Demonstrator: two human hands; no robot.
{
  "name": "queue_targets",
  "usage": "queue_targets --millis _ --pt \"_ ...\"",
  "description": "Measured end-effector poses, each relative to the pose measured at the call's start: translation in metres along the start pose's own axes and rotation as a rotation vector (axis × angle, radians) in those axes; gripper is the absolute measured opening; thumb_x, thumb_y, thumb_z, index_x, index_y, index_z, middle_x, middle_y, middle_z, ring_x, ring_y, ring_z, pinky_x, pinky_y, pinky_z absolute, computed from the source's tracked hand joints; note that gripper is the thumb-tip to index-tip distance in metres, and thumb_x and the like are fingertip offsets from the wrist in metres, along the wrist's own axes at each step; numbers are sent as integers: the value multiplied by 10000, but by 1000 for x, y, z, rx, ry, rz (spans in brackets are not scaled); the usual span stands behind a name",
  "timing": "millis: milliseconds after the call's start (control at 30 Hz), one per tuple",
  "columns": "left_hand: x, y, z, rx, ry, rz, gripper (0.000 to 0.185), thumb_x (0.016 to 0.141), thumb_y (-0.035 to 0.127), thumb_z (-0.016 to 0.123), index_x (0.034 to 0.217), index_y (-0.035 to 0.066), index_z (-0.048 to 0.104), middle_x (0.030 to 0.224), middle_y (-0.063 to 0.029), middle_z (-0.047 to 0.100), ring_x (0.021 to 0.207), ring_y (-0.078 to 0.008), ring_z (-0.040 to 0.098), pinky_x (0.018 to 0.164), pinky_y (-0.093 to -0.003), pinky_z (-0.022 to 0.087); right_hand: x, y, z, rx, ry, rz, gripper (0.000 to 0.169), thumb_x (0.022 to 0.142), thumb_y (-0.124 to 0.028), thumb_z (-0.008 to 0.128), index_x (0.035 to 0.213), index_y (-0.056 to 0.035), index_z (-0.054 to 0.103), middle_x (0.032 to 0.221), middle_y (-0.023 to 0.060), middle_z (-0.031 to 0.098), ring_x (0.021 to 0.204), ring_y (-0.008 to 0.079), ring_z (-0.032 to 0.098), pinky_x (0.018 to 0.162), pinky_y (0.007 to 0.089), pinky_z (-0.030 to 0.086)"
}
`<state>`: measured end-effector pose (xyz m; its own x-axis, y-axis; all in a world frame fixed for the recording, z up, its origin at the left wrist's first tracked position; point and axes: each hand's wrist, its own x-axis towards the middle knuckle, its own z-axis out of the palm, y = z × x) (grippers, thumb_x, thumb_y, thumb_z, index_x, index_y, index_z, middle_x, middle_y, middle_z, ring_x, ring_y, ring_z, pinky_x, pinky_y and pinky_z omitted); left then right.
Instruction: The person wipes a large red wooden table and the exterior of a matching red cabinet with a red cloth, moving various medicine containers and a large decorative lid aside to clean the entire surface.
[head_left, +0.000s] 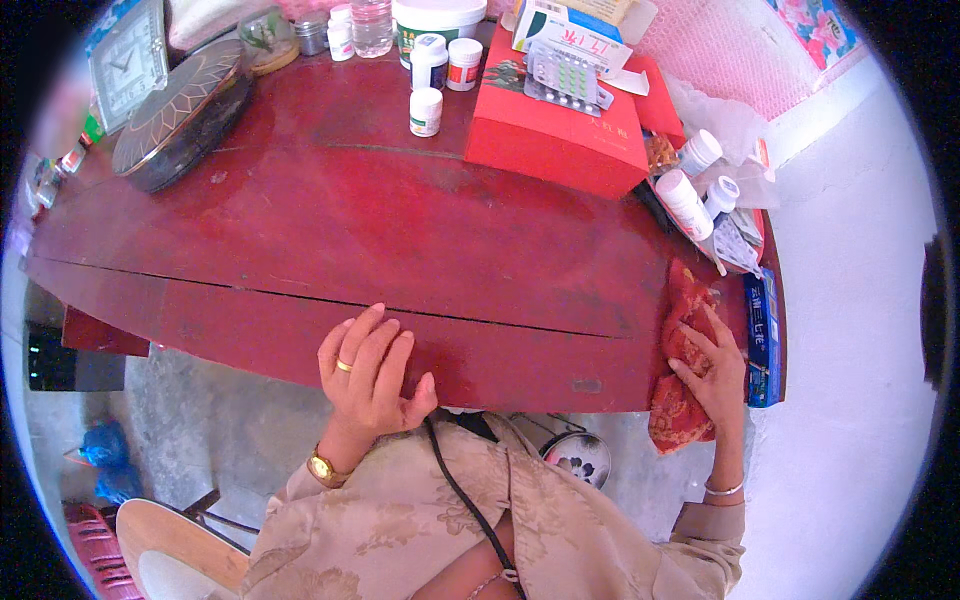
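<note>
My right hand (712, 367) lies on a red patterned cloth (679, 420) at the right end of the red wooden table (375, 225). Its fingers press the cloth to the tabletop, and part of the cloth hangs over the front edge. A ring and a gold-coloured watch mark my left hand (371, 375), which is at the front edge with slightly bent fingers over the wood and nothing held. Just right of my right hand is a long blue box (763, 337) bearing writing.
Pill bottles (425, 112) and a white tub (439, 15) stand at the back. Blister packs (566, 75) lie on a red box (555, 135). A crowded tray (757, 244) sits at right. A clock (129, 64) and round dark box (180, 112) are at left; a stool (180, 547) is below.
</note>
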<state>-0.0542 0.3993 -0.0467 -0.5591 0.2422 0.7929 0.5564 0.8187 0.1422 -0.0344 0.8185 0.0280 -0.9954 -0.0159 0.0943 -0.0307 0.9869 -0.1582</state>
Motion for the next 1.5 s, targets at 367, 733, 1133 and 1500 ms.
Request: queue_targets --millis 367,733,1133,1500 --pt "-4 -4 0 -72 -8 42 354 789 318 618 978 25 676 1001 -129 673 1045 -334 649 927 -474 445 68 -73 13 15 -60 -364 469 741 -313 769 1190 -203 687 1444 120 470 1298 346 478 1066 425 414" --pt "-8 -5 0 -99 2 63 320 803 336 638 912 38 680 905 -105 677 979 -299 669 897 -454 474 128 -158 45 55 -92 -725 428 786 -356 718 1197 -244 675 1453 107 449 1296 350 468 1059 444 424" --pt "-11 -5 2 -132 36 69 291 781 318 685 854 38 660 869 -97 649 930 -286 658 882 -441 481 162 -224 72 51 9 -764 434 795 -392 708 1211 -276 666 1435 93 467 1253 334 514 1024 435 459" --pt "-11 -8 0 -240 -1 126 307 772 328 709 864 41 649 907 -108 633 958 -294 636 894 -451 479 157 -224 81 61 75 -713 404 789 -371 718 1180 -271 689 1425 60 493 1269 298 497 1038 409 444"
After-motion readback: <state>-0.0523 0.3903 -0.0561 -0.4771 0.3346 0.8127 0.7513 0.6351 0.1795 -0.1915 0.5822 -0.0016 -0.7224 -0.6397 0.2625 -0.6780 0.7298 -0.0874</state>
